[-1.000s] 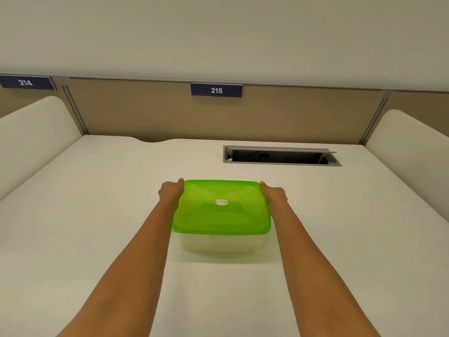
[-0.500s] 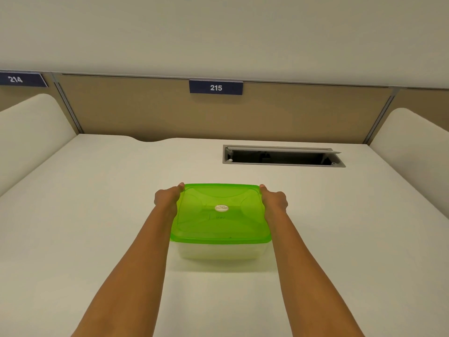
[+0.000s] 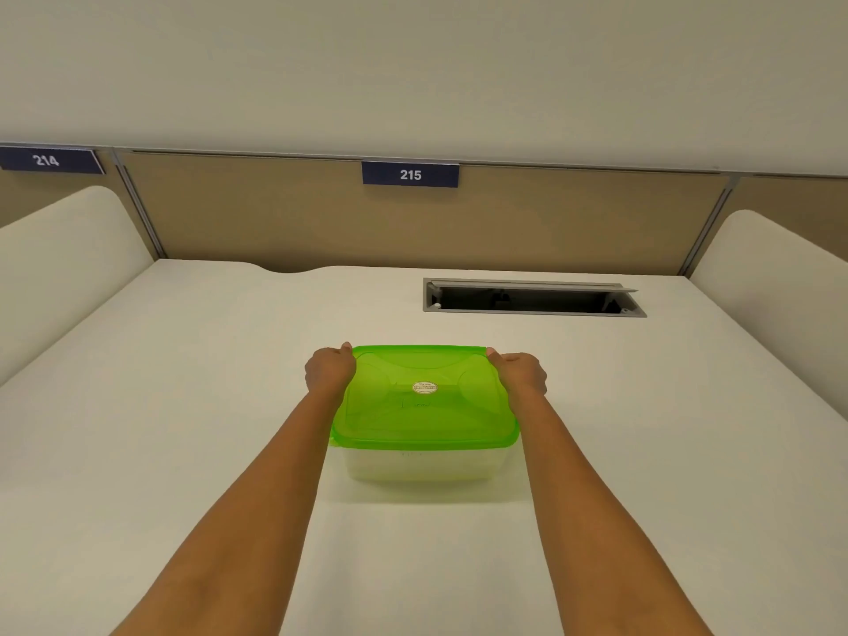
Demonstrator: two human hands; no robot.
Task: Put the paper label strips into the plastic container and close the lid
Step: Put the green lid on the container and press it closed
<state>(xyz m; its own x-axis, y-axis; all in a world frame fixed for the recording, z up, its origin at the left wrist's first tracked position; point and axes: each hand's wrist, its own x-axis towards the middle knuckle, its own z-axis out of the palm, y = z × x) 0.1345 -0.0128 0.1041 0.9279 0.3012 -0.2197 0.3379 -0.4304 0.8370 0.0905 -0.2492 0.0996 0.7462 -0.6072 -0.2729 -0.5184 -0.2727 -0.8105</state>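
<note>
A clear plastic container [image 3: 424,465] stands on the white desk [image 3: 183,406], covered by a translucent green lid [image 3: 426,401] with a small oval sticker in its middle. My left hand [image 3: 328,371] grips the lid's far left corner, thumb on top. My right hand [image 3: 521,371] grips the far right corner the same way. Faint writing shows through the lid. The paper label strips are not visible; the cloudy walls hide whatever is inside.
An open cable slot [image 3: 532,298] is set into the desk behind the container. A tan partition with number plates 215 [image 3: 410,174] and 214 [image 3: 46,160] closes the back. White rounded side panels [image 3: 59,250] rise left and right.
Both hands stay on the lid's far corners. The view has shifted slightly, and the container with the hands sits a little nearer to me than one second ago.
</note>
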